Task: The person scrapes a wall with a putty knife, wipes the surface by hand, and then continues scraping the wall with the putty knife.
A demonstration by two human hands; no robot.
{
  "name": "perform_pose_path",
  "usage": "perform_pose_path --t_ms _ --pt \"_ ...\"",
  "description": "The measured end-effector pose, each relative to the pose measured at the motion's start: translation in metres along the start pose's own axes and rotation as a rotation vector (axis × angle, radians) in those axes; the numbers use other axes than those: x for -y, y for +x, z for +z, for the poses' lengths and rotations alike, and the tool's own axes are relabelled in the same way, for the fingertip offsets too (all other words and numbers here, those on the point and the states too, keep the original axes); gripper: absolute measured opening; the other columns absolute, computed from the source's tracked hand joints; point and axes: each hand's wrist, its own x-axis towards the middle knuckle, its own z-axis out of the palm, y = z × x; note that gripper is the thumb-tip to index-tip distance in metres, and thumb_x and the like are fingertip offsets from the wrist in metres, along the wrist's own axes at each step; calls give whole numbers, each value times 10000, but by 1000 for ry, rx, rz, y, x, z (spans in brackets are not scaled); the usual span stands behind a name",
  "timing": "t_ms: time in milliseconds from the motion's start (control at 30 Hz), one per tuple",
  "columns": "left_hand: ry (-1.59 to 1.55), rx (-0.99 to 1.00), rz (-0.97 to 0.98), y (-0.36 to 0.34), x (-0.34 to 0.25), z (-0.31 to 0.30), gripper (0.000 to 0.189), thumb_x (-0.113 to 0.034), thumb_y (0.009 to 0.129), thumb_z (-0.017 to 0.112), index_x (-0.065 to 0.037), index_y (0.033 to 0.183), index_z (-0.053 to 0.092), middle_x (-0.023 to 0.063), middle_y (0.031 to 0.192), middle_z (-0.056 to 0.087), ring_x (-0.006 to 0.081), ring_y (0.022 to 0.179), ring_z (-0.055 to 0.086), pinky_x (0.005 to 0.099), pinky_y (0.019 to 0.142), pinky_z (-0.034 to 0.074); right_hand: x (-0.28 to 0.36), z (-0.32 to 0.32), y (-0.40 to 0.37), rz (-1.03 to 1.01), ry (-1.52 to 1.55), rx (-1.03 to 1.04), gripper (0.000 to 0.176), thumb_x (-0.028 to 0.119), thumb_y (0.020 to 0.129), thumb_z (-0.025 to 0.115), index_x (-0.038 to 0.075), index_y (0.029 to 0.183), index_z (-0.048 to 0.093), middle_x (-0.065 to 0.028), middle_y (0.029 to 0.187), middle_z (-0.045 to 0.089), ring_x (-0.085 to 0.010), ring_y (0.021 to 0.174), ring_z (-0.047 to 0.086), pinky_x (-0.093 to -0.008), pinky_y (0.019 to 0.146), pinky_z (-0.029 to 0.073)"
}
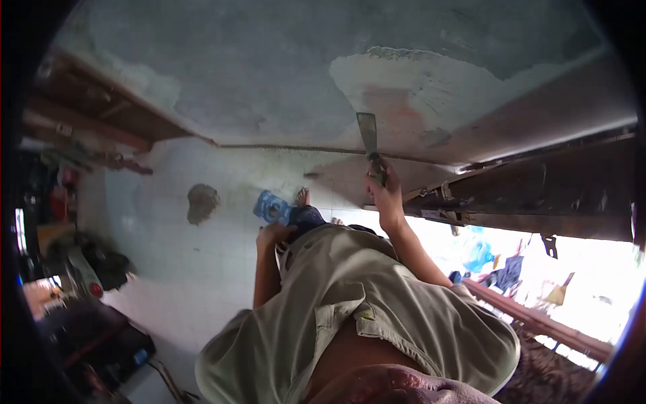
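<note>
My right hand (385, 187) is closed around the handle of a putty knife (367, 131). Its flat metal blade points up at the wall (262, 81), overlapping the lower part of a pale patch with a reddish smear (393, 104). My left hand (272, 235) is low at my left side, by my dark shorts (306, 217). Right beside it appears a clear blue plastic container (272, 207); whether the hand touches it I cannot make out. The left fingers are partly hidden and blurred.
Pale tiled floor (168, 249) stretches left, with a round brown patch (203, 204). Dark wooden framing (538, 188) lies at right, beside a bright opening with items beyond. A brown wooden piece (101, 101) is at upper left; a black box-like object (94, 343) stands lower left.
</note>
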Motion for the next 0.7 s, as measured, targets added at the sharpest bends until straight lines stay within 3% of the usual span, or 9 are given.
perform_pose_path --t_ms 167,267,333,367,433,500,567,633,700 --pt "310 -42 87 15 -2 -50 592 -563 792 597 13 873 706 203 928 686 320 904 673 409 802 518 19 31 49 -86 37 -161 357 111 888 576 26 1231 520 9 807 506 -52 633 448 -212 540 359" --pt "318 118 89 35 -8 -112 572 -567 788 585 -25 918 712 199 987 673 349 943 652 429 822 507 16 51 91 -174 78 -207 348 205 940 567 38 1243 523 29 756 495 -36 604 431 -201 520 347" --pt "339 41 211 62 -3 -142 500 -533 815 553 -77 929 723 200 998 666 364 986 628 458 850 486 11 71 110 -196 104 -264 375 244 956 551 45 1270 506 36 741 487 -31 596 421 -198 511 341" --pt "338 -44 405 93 14 -154 451 -488 849 520 -112 1020 701 203 1063 646 369 1007 617 478 876 465 11 82 120 -229 107 -280 402 284 971 535 52 1297 488 42 725 480 -26 589 411 -194 502 336" --pt "294 -222 432 47 -59 -214 456 -466 860 518 -118 1122 650 196 1087 642 361 1034 605 494 890 450 16 107 131 -263 157 -340 404 279 977 522 59 1312 473 42 725 477 -24 581 399 -190 494 328" --pt "272 -428 843 65 -83 -242 412 -381 924 496 -81 1192 588 173 1091 640 355 995 616 433 850 484 20 124 138 -288 209 -356 441 264 991 490 76 1381 408 37 727 471 -17 572 374 -178 477 308" --pt "128 -348 1046 79 -128 -267 456 -392 974 437 -30 1228 549 164 1155 613 292 964 631 384 833 483 27 133 142 -304 223 -391 447 254 994 482 81 1397 395 37 730 469 -12 575 373 -176 475 305" --pt "-351 8 932 90 -182 -277 536 -449 994 386 3 1250 519 137 1141 621 222 959 624 365 821 472 21 139 151 -326 199 -409 467 222 998 472 87 1431 362 37 733 453 -22 572 361 -183 494 316" --pt "-432 141 961 70 -229 -283 558 -459 1001 357 16 1244 519 123 1101 631 205 959 617 356 814 466 7 145 160 -385 189 -458 473 206 995 475 85 1437 355 38 736 446 -37 568 355 -192 515 329"
